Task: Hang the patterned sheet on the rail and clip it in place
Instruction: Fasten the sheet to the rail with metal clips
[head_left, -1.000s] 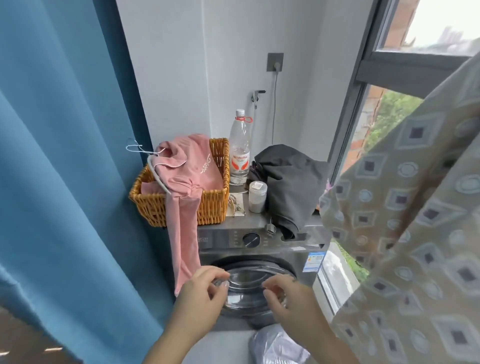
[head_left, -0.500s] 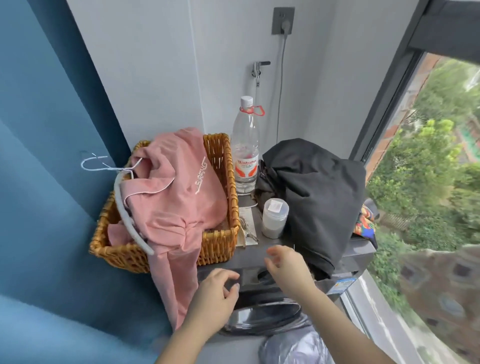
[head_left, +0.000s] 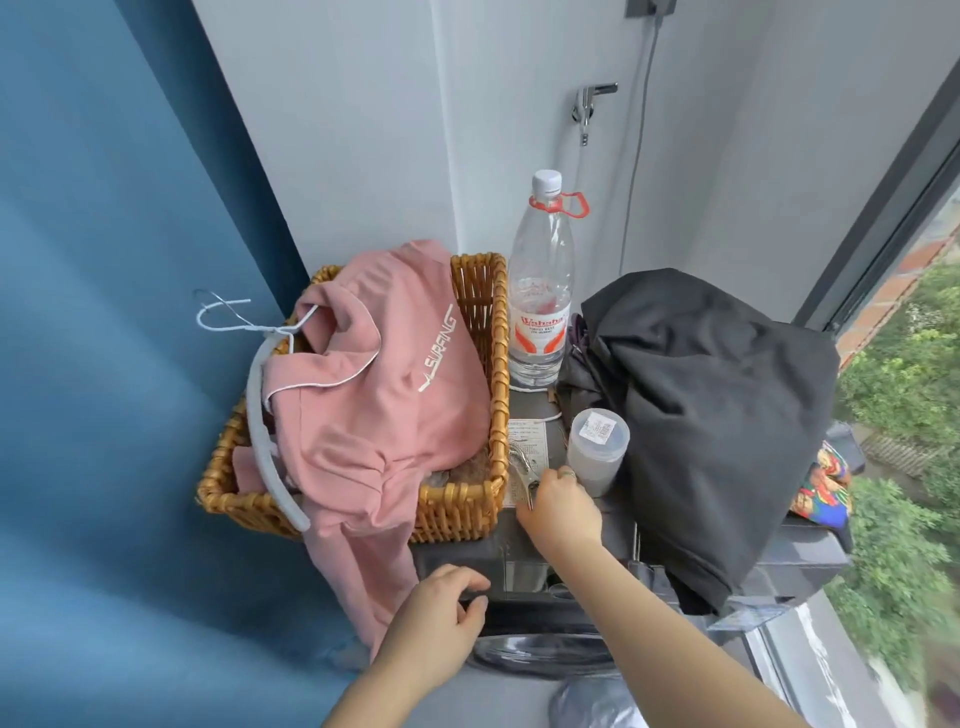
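A metal clip (head_left: 521, 470) lies on a paper slip on top of the grey washing machine (head_left: 810, 551), between the wicker basket and a small white jar. My right hand (head_left: 561, 512) reaches over the machine's top and pinches the near end of the clip with thumb and fingers. My left hand (head_left: 441, 618) hovers lower, at the machine's front edge, with its fingers loosely curled and nothing in it. Neither the patterned sheet nor the rail is in view.
A wicker basket (head_left: 467, 512) holds a pink garment (head_left: 374, 405) on a white hanger (head_left: 260, 415). A water bottle (head_left: 540, 291), a white jar (head_left: 596, 449) and a black garment heap (head_left: 717, 415) crowd the machine's top. A blue curtain (head_left: 104, 364) hangs at left, and a window (head_left: 904, 364) is at right.
The view has dropped and swung left, so the patterned sheet has left the frame. My right hand has gone from the washer door up onto the top, to the clip. My left hand rose slightly.
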